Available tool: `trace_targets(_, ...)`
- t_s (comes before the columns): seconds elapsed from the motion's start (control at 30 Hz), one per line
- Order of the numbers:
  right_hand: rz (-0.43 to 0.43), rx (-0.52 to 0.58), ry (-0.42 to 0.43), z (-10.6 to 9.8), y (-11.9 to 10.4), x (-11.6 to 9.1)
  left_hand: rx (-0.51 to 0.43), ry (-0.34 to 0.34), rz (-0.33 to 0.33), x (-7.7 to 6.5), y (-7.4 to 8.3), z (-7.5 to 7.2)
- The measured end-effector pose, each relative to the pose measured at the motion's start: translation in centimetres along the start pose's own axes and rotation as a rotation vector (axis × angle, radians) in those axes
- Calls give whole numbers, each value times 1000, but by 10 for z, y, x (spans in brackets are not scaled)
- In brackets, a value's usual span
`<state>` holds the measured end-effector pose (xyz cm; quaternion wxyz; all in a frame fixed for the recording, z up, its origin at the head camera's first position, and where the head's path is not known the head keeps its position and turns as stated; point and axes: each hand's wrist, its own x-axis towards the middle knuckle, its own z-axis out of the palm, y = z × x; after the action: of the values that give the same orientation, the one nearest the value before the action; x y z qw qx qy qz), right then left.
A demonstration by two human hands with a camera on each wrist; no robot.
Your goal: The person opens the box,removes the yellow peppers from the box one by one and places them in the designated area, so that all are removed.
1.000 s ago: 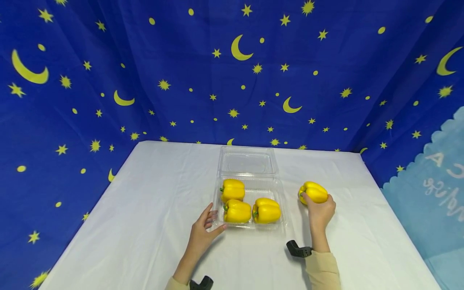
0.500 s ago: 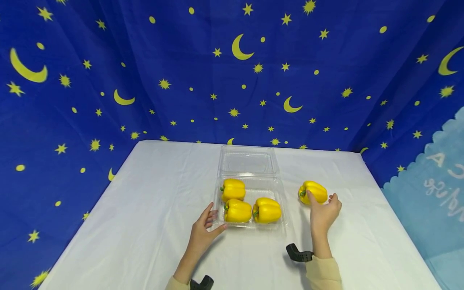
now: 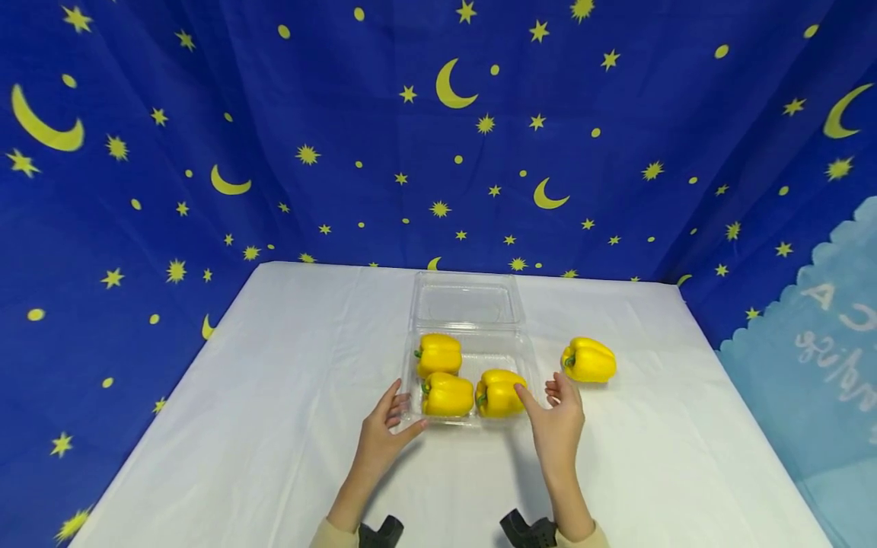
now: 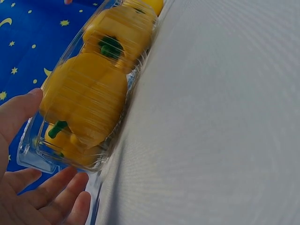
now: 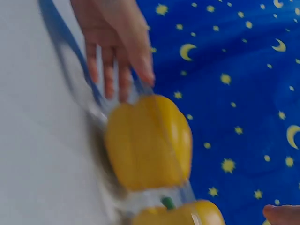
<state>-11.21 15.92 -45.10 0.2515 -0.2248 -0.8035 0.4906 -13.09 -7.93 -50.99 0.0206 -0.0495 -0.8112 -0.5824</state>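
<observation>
A clear plastic clamshell container (image 3: pixel 496 359) lies open in the head view, with three yellow bell peppers in its base. One bell pepper (image 3: pixel 439 355) is at the back left, another (image 3: pixel 448 395) at the front left, a third (image 3: pixel 499 394) at the front right. My left hand (image 3: pixel 385 434) is at the front left corner, thumb by the front rim, relaxed fingers along the left wall. My right hand (image 3: pixel 558 426) is at the container's right end, thumb overlapping the third pepper; its fingers extend loosely in the right wrist view. To its right, a fourth bell pepper (image 3: pixel 589 360) lies on the cloth.
The container's lid (image 3: pixel 468 301) is folded back flat behind the base. A white cloth (image 3: pixel 308 365) covers the table, and a blue curtain (image 3: pixel 384 129) with moons and stars hangs behind it. Each wrist wears a black camera mount (image 3: pixel 527 528).
My right hand has let go of the fourth bell pepper, leaving it on the cloth, and has moved left to the container's right end. The left hand stays at its corner.
</observation>
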Motion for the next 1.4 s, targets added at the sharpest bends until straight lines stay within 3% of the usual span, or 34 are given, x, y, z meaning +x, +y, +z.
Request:
trace_targets(0.17,-28,-99,-107,12,-1,-10,-2,-2,-10,1,0,1)
trace_targets(0.43,-100,-278,-183,17,-6,-16,-8,-10,-17,1,1,1)
trace_targets(0.77,-119,-325,-255,32,-9,-16,-14,-18,-19,1,-1,0)
trace_targets(0.93,-87,-319,-301,35,-8,-15,-7,-18,-18,1,-1,0)
trace_targets(1.2,-99,-294,-222,37,-3,-10,-10,-12,-24,1,-1,1)
trace_targets(1.4,-110,-156,-127,37,-1,-11,-20,-12,-21,1,-1,0)
